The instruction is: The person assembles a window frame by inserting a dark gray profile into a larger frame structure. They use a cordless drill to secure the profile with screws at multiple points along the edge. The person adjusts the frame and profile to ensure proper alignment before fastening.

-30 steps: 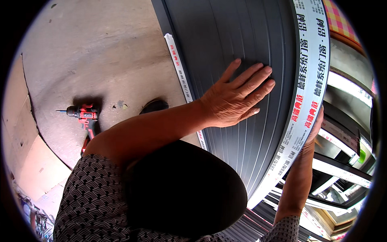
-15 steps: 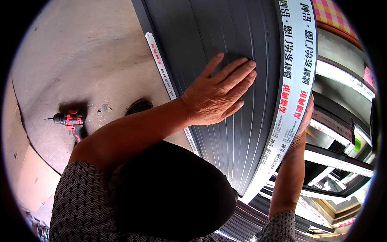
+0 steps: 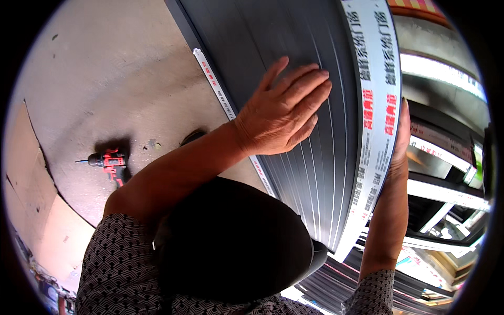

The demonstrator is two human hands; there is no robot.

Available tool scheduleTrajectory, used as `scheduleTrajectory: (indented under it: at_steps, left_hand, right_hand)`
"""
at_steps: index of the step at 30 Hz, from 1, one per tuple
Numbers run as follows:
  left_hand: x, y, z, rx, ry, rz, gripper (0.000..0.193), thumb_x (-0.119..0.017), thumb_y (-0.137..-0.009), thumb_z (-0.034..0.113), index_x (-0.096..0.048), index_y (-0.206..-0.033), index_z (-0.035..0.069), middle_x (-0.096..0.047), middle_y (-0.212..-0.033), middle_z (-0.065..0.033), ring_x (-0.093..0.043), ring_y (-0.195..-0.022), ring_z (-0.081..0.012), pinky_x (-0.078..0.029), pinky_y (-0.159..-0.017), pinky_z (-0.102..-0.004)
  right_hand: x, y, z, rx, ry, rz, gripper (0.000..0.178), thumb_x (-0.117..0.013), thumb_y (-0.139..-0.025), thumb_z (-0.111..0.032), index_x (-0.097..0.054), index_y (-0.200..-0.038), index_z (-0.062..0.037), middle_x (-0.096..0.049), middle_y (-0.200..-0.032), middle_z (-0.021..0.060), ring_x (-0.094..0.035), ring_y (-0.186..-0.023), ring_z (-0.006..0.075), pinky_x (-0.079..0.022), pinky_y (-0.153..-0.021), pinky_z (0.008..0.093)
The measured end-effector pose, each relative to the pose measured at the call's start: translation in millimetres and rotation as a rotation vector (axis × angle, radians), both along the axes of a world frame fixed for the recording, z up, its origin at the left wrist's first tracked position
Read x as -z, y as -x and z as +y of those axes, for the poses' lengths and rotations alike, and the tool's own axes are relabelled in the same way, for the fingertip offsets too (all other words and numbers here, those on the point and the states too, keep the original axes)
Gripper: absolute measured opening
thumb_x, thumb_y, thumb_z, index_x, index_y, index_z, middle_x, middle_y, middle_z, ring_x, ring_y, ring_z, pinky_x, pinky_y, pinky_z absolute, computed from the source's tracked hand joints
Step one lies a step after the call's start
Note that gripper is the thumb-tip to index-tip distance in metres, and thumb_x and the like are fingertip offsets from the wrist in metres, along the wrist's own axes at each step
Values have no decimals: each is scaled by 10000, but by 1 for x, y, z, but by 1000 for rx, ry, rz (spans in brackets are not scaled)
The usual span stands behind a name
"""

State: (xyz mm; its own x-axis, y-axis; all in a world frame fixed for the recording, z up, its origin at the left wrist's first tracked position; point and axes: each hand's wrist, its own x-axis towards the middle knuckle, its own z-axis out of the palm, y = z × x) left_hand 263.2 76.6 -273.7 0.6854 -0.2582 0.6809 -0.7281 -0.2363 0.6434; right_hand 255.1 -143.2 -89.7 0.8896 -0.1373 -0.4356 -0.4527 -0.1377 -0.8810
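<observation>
A long dark-grey panel (image 3: 336,144) with lengthwise grooves ran from the top of the view down past its middle, its right edge bearing a white printed film (image 3: 367,142). The left hand (image 3: 283,115) rested on the grooved face, fingers extended; the right hand (image 3: 402,134) was against the outer edge, its grip hidden, so its state couldn't be told. A red-and-black drill (image 3: 111,157) lay on the bare floor (image 3: 115,73) near brown cardboard (image 3: 31,173), while film-covered frames (image 3: 446,194) crowded the right side.
</observation>
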Motion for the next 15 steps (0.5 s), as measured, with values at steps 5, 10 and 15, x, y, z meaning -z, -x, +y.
scheduleTrajectory:
  at_steps: [5,10,15]
  left_hand:
    - [-55,-29,22,-39,108,-232,562,-705,-927,208,-572,-1427,-11,-550,-1455,-154,-483,-1402,-284,-277,-1227,-498]
    - [-124,-63,-14,184,-24,-442,529,-681,-966,232,-567,-1444,37,-587,-1425,-155,-541,-1337,-322,-350,-1178,-515]
    - [-152,-66,-41,226,-511,-428,449,-573,-1054,330,-596,-1421,73,-635,-1373,-142,-565,-1308,-329,-341,-1178,-518]
  right_hand:
    - [0,-5,16,-14,-51,-54,501,-553,-1068,-475,-656,-1335,-64,-746,-1144,108,-702,-989,150,-561,-873,300]
    - [-14,-10,-3,-202,439,-25,723,-612,-947,-680,-771,-1166,-9,-757,-1065,154,-695,-948,193,-539,-868,352]
    - [-34,17,-5,-143,815,114,746,-447,-974,-723,-764,-1241,-103,-718,-1251,230,-660,-1221,386,-497,-1078,438]
